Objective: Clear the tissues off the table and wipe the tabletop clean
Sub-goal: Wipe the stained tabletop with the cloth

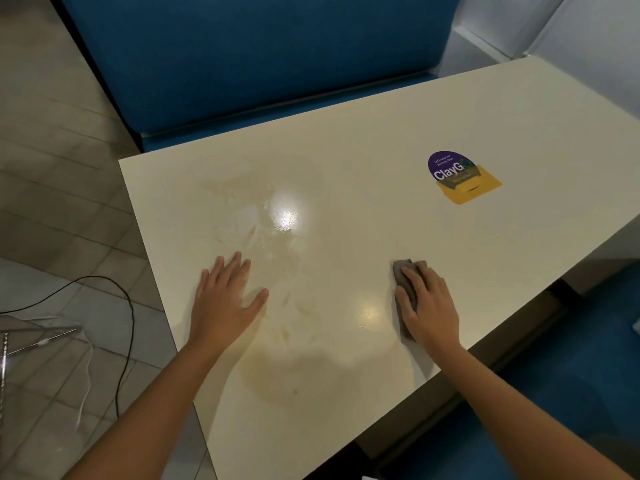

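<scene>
Pressing a folded grey-brown cloth [403,277] flat against the cream tabletop [381,133] with the right hand [429,303], with fingers stretched over it and not curled round it: no real clamp on the fabric, only downward weight. Resting the left hand [227,296] palm down on the bare surface, with fingers spread and straight, holding nothing, apparently for support. Working with the cloth toward the near right edge of the table, well apart from the left hand and apart from the purple and yellow ClayGo sticker [460,176] farther along. No tissues to be seen anywhere on the table, so judged to be at the wiping stage. Around and beyond the left hand, wet streaks [256,233] glaring under a light; nearer the body, a dull yellowish smear [277,375].

Likely trouble from here:
- Sliding off the cloth on the wet top, for want of any pinch on it, and leaving it behind mid-stroke.
- Pushing the cloth past the near right edge and dropping it onto the blue seat [554,410] below.
- Spreading the yellowish film about rather than lifting it, if wiping with a soaked face of the cloth.
- Printing fresh marks with the left palm, planted right in the damp patch.
- Catching and lifting the sticker's rim with a hard pass over it.
- Missing the far end by the blue bench back [259,64], probably a long reach.
</scene>
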